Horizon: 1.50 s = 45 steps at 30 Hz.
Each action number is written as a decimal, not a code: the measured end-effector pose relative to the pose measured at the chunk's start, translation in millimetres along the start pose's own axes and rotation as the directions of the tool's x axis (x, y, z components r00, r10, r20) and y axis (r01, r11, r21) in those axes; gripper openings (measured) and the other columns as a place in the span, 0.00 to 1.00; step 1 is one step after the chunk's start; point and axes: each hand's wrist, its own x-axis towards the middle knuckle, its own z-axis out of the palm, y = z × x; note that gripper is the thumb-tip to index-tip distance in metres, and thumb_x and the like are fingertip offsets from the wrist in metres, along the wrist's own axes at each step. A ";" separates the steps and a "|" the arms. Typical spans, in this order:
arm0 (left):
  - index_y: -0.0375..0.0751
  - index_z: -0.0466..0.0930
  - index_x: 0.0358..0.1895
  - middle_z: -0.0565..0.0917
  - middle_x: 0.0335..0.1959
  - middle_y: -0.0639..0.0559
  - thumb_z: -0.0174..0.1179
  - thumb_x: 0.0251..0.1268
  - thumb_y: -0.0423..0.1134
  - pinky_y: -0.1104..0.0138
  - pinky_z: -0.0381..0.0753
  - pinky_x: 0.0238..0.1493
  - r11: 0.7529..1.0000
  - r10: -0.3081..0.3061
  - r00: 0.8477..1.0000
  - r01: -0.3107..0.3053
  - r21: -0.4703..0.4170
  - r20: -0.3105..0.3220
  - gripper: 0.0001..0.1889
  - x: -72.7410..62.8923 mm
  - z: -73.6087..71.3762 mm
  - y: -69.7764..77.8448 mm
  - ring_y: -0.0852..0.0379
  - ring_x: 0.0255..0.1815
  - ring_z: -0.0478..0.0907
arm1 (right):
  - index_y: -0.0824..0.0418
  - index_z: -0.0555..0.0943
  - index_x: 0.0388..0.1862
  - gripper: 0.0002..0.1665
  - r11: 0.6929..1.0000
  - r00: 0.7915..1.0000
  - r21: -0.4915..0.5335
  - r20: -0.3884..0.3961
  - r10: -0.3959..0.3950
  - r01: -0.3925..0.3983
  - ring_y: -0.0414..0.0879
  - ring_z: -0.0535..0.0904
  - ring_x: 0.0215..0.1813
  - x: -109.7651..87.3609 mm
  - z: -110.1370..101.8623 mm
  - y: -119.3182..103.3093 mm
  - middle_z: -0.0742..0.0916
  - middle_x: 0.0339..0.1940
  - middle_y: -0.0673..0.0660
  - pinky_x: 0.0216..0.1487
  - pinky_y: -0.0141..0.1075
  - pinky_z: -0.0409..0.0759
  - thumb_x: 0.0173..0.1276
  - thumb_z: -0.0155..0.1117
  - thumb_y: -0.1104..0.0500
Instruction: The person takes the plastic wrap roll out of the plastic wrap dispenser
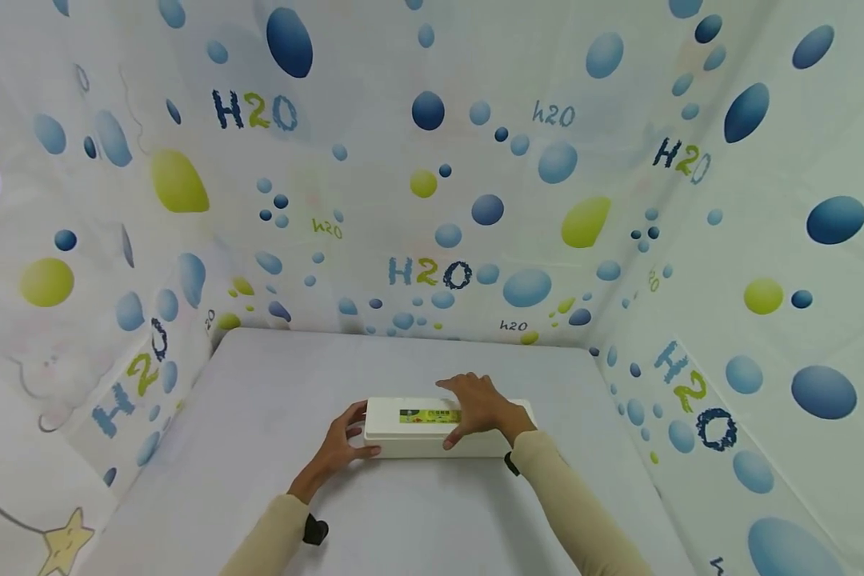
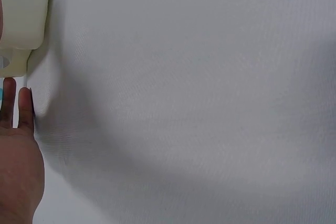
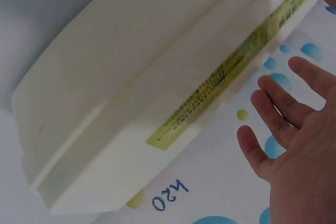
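Note:
A long white lidded plastic box [image 1: 432,446] lies crosswise on the table, a yellow-green printed label [image 1: 419,416] on its lid. At the box's left end, my left hand [image 1: 341,445] holds it, the thumb at the front corner and the fingers around the end. In the left wrist view only part of this hand [image 2: 21,169] shows, two fingers pointing at the box's corner [image 2: 23,9]. My right hand [image 1: 478,408] is over the right half of the lid with fingers spread. The right wrist view shows its loosely extended fingers [image 3: 273,111] apart from the labelled lid [image 3: 131,135].
A white-covered table [image 1: 295,376] lies under the box. White curtains [image 1: 374,120] with blue and green dots and H2O lettering stand behind it and on both sides. Dark straps [image 1: 316,530] sit at both wrists.

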 end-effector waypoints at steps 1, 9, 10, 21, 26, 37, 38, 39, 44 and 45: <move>0.33 0.62 0.84 0.70 0.82 0.31 0.83 0.58 0.32 0.39 0.70 0.82 1.000 -0.009 1.000 0.009 -0.007 -0.002 0.52 0.4 0.8 -0.3 0.30 0.82 0.68 | 0.56 0.71 0.84 0.72 1.000 1.000 -0.006 0.004 0.004 -0.004 0.62 0.74 0.77 -0.2 3.5 0.2 0.81 0.79 0.60 0.75 0.64 0.70 0.43 0.94 0.34; 0.33 0.62 0.83 0.71 0.81 0.32 0.83 0.57 0.32 0.40 0.70 0.82 1.000 -0.027 0.999 0.026 -0.016 -0.022 0.52 -0.7 1.8 -0.7 0.31 0.82 0.68 | 0.56 0.71 0.84 0.70 0.999 0.998 -0.018 0.040 0.041 -0.040 0.55 0.77 0.71 0.7 25.7 4.2 0.83 0.76 0.57 0.74 0.58 0.70 0.44 0.94 0.36; 0.34 0.62 0.83 0.71 0.81 0.32 0.83 0.57 0.32 0.40 0.70 0.82 1.000 -0.024 1.000 0.024 -0.019 -0.020 0.52 -0.9 1.4 -0.7 0.31 0.82 0.69 | 0.56 0.71 0.84 0.70 0.999 0.998 -0.013 0.042 0.045 -0.044 0.55 0.77 0.70 0.5 26.5 4.3 0.83 0.76 0.57 0.74 0.58 0.70 0.45 0.94 0.37; 0.33 0.63 0.83 0.71 0.82 0.32 0.83 0.57 0.32 0.39 0.70 0.81 1.000 0.005 1.000 -0.005 -0.022 -0.005 0.52 -1.5 0.3 -1.7 0.31 0.81 0.69 | 0.57 0.74 0.81 0.61 0.997 0.998 -0.071 0.035 0.043 -0.041 0.52 0.78 0.64 0.4 31.1 6.0 0.86 0.70 0.57 0.66 0.53 0.72 0.50 0.93 0.42; 0.34 0.63 0.83 0.71 0.82 0.32 0.83 0.57 0.32 0.39 0.70 0.81 1.000 0.009 1.000 -0.009 -0.026 -0.011 0.52 -0.9 -0.4 -3.1 0.31 0.81 0.69 | 0.56 0.75 0.80 0.57 0.992 0.998 -0.116 0.031 0.059 -0.055 0.52 0.79 0.65 5.3 32.7 5.7 0.86 0.70 0.56 0.68 0.53 0.73 0.54 0.89 0.42; 0.34 0.63 0.83 0.71 0.82 0.33 0.83 0.57 0.32 0.40 0.70 0.82 1.000 -0.010 1.000 0.010 -0.026 -0.017 0.52 -0.4 0.9 -3.0 0.32 0.82 0.69 | 0.55 0.75 0.79 0.55 0.992 0.997 -0.115 0.035 0.062 -0.058 0.53 0.79 0.68 5.5 33.1 7.1 0.86 0.70 0.55 0.70 0.54 0.74 0.55 0.88 0.41; 0.34 0.63 0.83 0.72 0.82 0.33 0.83 0.57 0.32 0.40 0.70 0.81 1.000 -0.009 1.000 0.009 -0.023 -0.017 0.52 -0.4 0.9 -2.9 0.32 0.82 0.69 | 0.55 0.75 0.79 0.55 0.991 0.997 -0.117 0.035 0.063 -0.058 0.52 0.79 0.68 5.5 32.4 7.1 0.86 0.70 0.55 0.70 0.54 0.74 0.55 0.88 0.41; 0.34 0.63 0.83 0.72 0.82 0.33 0.83 0.57 0.32 0.40 0.71 0.81 1.000 -0.005 1.000 0.005 -0.021 -0.017 0.52 -0.7 0.9 -2.6 0.32 0.81 0.70 | 0.55 0.75 0.79 0.55 0.992 0.998 -0.114 0.034 0.061 -0.056 0.53 0.79 0.67 5.4 31.2 6.7 0.86 0.70 0.55 0.69 0.54 0.74 0.55 0.88 0.42; 0.33 0.63 0.83 0.72 0.81 0.32 0.83 0.57 0.33 0.39 0.71 0.80 1.000 0.015 1.000 -0.015 -0.013 -0.020 0.51 -0.8 0.2 -3.0 0.30 0.80 0.70 | 0.57 0.75 0.79 0.55 0.996 0.999 -0.084 0.025 0.044 -0.041 0.55 0.79 0.68 4.8 21.9 3.9 0.86 0.70 0.58 0.69 0.57 0.75 0.55 0.89 0.43; 0.33 0.63 0.83 0.73 0.80 0.32 0.83 0.58 0.34 0.39 0.72 0.79 1.000 0.020 1.000 -0.021 -0.008 -0.021 0.51 -0.8 0.0 -3.1 0.31 0.80 0.71 | 0.57 0.75 0.79 0.55 0.997 0.999 -0.071 0.026 0.043 -0.041 0.55 0.79 0.68 4.6 20.0 3.6 0.86 0.70 0.58 0.70 0.58 0.74 0.56 0.88 0.43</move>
